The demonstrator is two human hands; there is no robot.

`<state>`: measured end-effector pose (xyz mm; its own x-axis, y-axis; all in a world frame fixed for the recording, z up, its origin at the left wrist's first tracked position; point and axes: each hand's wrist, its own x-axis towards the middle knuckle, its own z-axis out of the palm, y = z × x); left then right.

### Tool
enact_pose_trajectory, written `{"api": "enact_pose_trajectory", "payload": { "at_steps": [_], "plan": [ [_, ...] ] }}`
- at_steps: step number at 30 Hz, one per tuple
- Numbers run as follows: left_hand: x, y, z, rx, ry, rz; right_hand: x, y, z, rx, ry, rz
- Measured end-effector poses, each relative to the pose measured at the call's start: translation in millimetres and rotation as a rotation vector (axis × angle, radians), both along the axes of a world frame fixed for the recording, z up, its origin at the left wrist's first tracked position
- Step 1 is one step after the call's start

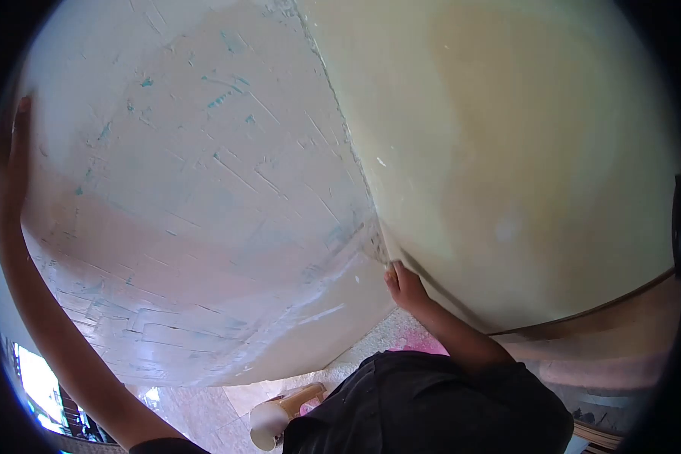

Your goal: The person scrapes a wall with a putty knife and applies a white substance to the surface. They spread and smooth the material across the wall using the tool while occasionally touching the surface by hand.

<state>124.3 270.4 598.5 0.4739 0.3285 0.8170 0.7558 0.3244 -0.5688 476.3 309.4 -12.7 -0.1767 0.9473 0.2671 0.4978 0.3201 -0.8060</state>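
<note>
My right hand (407, 286) is closed at the inner corner where two wall faces meet, low and right of centre. From its fingers a small, mottled grey blade (375, 244) reaches up against the wall, looking like a scraper; the handle is hidden in the fist. The left wall face (204, 174) is whitish, with scratches, ridges and teal flecks. Its neighbour, the right wall face (537, 151), is smoother and cream with tan patches. Far to the left, my left hand (11, 166) is raised with its fingers stretched out along the pale surface, partly in shadow.
Below the wall, a pale cylindrical container (271, 424) stands on the tiled floor (197, 416) beside my body. Pink and white specks (412, 338) cover a patch near my right forearm. A dark curved edge (583, 310) borders the right face. Bright light enters at lower left.
</note>
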Motion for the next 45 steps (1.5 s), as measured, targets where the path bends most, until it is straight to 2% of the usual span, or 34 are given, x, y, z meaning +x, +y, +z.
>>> {"api": "enact_pose_trajectory", "payload": {
  "at_steps": [3, 5, 8, 12, 14, 15, 18, 21, 24, 26, 28, 31, 33, 35, 40, 41, 42, 43, 45],
  "plan": [
    [-6, 4, -2, 0.006, -0.038, -0.023, -12, 30, 81, 0.280, 0.119, 0.011],
    [-11, 7, -2, 0.022, -0.070, -0.042, -21, 38, 135, 0.247, 0.211, 0.007],
    [-21, 11, -7, 0.053, -0.168, -0.115, -30, 51, 148, 0.299, 0.174, -0.064],
    [-27, 22, -14, 0.111, -0.387, -0.257, -16, 29, 28, -0.064, -0.072, -0.040],
    [-64, 26, 14, 0.101, -0.270, -0.209, -9, 3, -25, -0.139, -0.108, -0.045],
    [-75, 26, 22, 0.070, -0.155, -0.158, -7, -10, -22, -0.127, -0.023, -0.036],
    [-52, 24, 4, 0.108, -0.151, -0.110, -9, -16, 2, -0.044, 0.070, 0.001],
    [-50, 23, 5, 0.104, -0.126, -0.100, -22, 11, 67, 0.168, 0.157, 0.047],
    [-45, 21, 3, 0.085, -0.151, -0.081, -39, 23, 126, 0.252, 0.176, 0.098],
    [-28, 22, -12, 0.128, -0.265, -0.142, -47, 28, 98, 0.186, 0.085, 0.092],
    [-29, 23, -14, 0.177, -0.376, -0.213, -49, 24, 44, 0.068, -0.051, 0.083],
    [-57, 22, 13, 0.124, -0.073, -0.088, -26, -10, -53, -0.156, -0.169, 0.093],
    [-61, 22, 19, 0.123, 0.002, -0.040, -16, -18, -49, -0.105, -0.099, 0.100],
    [-65, 24, 19, 0.127, -0.035, -0.032, -17, -18, -40, -0.017, -0.043, 0.082],
    [-66, 23, 22, 0.147, -0.008, 0.014, -45, 21, 88, 0.133, 0.148, 0.066],
    [-65, 22, 23, 0.214, 0.119, 0.045, -52, 26, 105, 0.143, 0.126, 0.064],
    [-63, 20, 24, 0.280, 0.245, 0.076, -55, 27, 112, 0.153, 0.104, 0.063],
    [-58, 16, 23, 0.279, 0.246, 0.079, -56, 27, 103, 0.152, 0.105, 0.066],
    [-46, 6, 19, 0.167, 0.360, 0.012, -58, 27, 62, 0.070, -0.038, 0.057]
  ]
}}
